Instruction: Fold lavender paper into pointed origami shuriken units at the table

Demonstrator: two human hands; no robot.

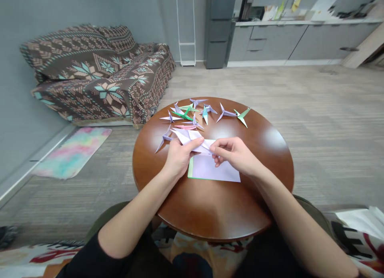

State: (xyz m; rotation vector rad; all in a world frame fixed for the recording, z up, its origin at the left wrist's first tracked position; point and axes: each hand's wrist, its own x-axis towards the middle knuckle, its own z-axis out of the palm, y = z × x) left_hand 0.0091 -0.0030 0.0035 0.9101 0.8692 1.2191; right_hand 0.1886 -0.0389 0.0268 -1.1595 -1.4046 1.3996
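Forearms reach in over the round table (216,214), and left hand (179,157) and right hand (234,154) both pinch a half-folded paper (192,140) just above the paper stack (214,170). No writing shows on any sheet.

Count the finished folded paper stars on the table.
About 9, clustered along the table's far edge: one purple by the left hand, six overlapping mid-cluster, two rightmost. Overlaps may hide more.

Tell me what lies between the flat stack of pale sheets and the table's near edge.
Nothing: the head view shows bare brown wood of the round table from the flat stack of pale sheets to the near rim.
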